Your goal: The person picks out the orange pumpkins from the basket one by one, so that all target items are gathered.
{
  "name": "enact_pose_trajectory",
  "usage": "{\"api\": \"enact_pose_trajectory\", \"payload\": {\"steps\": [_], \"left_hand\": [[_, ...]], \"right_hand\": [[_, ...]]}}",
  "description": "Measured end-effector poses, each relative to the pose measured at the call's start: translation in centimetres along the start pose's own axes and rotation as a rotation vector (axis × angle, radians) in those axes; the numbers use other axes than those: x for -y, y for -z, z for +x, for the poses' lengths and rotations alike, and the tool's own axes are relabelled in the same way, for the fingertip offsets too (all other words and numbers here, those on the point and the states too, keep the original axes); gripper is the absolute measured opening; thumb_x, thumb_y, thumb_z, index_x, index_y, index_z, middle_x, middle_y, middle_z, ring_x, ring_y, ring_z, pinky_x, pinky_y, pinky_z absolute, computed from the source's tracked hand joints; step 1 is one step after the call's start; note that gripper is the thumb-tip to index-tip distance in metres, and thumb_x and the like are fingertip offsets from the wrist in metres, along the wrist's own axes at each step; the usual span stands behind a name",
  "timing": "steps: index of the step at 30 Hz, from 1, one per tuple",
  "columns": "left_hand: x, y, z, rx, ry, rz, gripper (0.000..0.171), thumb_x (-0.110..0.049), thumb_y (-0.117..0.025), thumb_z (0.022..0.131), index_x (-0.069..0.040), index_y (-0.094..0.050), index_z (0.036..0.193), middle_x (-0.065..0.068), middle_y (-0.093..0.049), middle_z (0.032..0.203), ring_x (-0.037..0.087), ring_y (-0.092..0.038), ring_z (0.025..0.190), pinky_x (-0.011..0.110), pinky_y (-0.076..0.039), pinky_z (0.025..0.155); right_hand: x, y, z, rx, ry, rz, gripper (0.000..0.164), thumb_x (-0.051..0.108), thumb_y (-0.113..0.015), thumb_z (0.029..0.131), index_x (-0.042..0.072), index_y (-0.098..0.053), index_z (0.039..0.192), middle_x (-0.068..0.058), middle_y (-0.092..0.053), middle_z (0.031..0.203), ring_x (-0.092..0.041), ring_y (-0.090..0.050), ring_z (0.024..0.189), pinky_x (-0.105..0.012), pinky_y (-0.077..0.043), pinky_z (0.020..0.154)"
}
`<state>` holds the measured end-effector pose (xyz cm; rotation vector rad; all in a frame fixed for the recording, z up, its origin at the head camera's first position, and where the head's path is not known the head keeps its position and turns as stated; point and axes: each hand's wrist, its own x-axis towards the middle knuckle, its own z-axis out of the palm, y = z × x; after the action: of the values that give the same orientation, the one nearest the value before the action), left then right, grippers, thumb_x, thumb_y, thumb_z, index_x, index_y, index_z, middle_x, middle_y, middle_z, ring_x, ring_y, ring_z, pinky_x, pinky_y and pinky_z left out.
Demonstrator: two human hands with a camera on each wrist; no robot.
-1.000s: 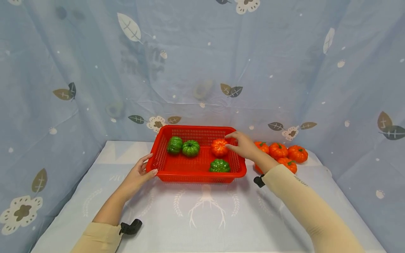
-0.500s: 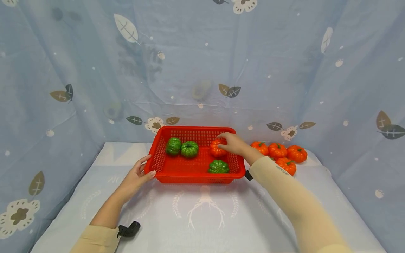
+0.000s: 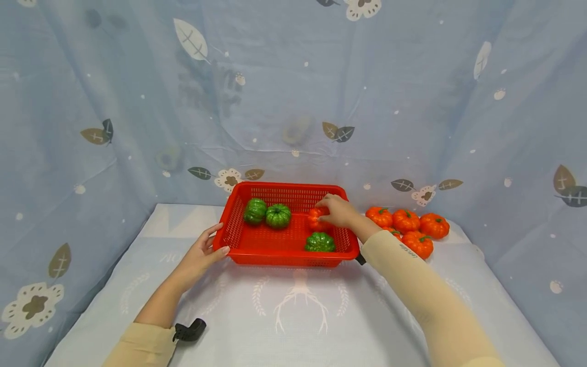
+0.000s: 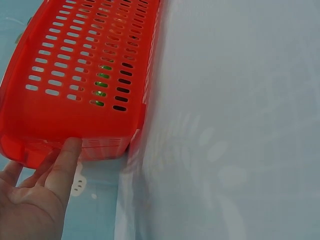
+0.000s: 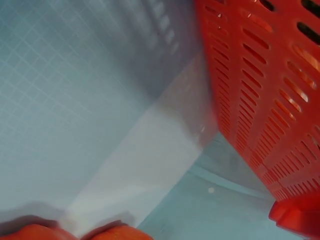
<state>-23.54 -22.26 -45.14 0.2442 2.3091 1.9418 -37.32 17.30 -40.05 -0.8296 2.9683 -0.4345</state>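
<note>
A red plastic basket [image 3: 284,253] with slotted walls stands on the table. My left hand [image 3: 196,260] holds its left end, with the thumb at the near corner and the fingers along the left rim; the left wrist view shows the thumb [image 4: 67,165] against the basket's end. Inside the basket, my right hand [image 3: 340,211] grips a small orange pumpkin [image 3: 314,220], which its fingers partly cover. A green pumpkin [image 3: 320,242] lies just in front of it. Two more, a green pumpkin [image 3: 255,211] and another green pumpkin [image 3: 278,216], sit side by side at the basket's left.
Several orange pumpkins [image 3: 405,220] are grouped on the table right of the basket, beside my right forearm. A pale patterned cloth [image 3: 298,316] covers the table. Behind it hangs a blue curtain [image 3: 293,102], close to the basket's far side.
My right hand has moved slightly left and closed its fingers round the orange pumpkin, covering more of it. The left hand keeps its place at the basket, which has not visibly moved.
</note>
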Motion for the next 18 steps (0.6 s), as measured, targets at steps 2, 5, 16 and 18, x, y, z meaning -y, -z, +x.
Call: {"api": "enact_pose_trajectory", "payload": {"steps": [2, 5, 16, 18], "left_hand": [[0.03, 0.01, 0.01, -0.003, 0.002, 0.003, 0.078, -0.013, -0.065, 0.097, -0.016, -0.018, 0.16, 0.024, -0.03, 0.157, 0.044, -0.038, 0.14, 0.035, -0.051, 0.1], [0.04, 0.02, 0.03, -0.006, 0.005, 0.006, 0.078, -0.013, -0.066, 0.097, -0.017, -0.019, 0.16, 0.023, -0.031, 0.157, 0.044, -0.039, 0.14, 0.035, -0.051, 0.1], [-0.05, 0.09, -0.02, -0.002, 0.005, 0.02, 0.077, -0.014, -0.065, 0.098, -0.018, -0.019, 0.16, 0.023, -0.031, 0.157, 0.043, -0.038, 0.141, 0.036, -0.05, 0.101], [-0.07, 0.09, -0.07, -0.004, 0.006, 0.018, 0.078, -0.014, -0.065, 0.098, -0.018, -0.019, 0.16, 0.023, -0.03, 0.157, 0.043, -0.038, 0.141, 0.036, -0.05, 0.101]], "right_hand": [[-0.02, 0.03, -0.08, -0.003, 0.015, 0.001, 0.042, 0.022, -0.076, 0.09, 0.007, -0.068, 0.129, -0.012, -0.058, 0.123, -0.031, -0.052, 0.117, -0.045, -0.047, 0.101], [-0.06, 0.11, -0.06, -0.005, 0.015, 0.021, 0.04, 0.02, -0.076, 0.09, 0.006, -0.068, 0.127, -0.012, -0.06, 0.122, -0.031, -0.053, 0.117, -0.045, -0.047, 0.102], [0.14, 0.46, -0.28, 0.039, -0.026, 0.103, 0.048, 0.018, -0.08, 0.087, 0.003, -0.065, 0.13, -0.013, -0.066, 0.125, -0.029, -0.06, 0.116, -0.044, -0.05, 0.103], [0.22, 0.55, -0.29, 0.058, -0.021, 0.084, 0.051, 0.021, -0.081, 0.086, 0.003, -0.065, 0.131, -0.013, -0.065, 0.126, -0.028, -0.06, 0.115, -0.043, -0.05, 0.102]]}}
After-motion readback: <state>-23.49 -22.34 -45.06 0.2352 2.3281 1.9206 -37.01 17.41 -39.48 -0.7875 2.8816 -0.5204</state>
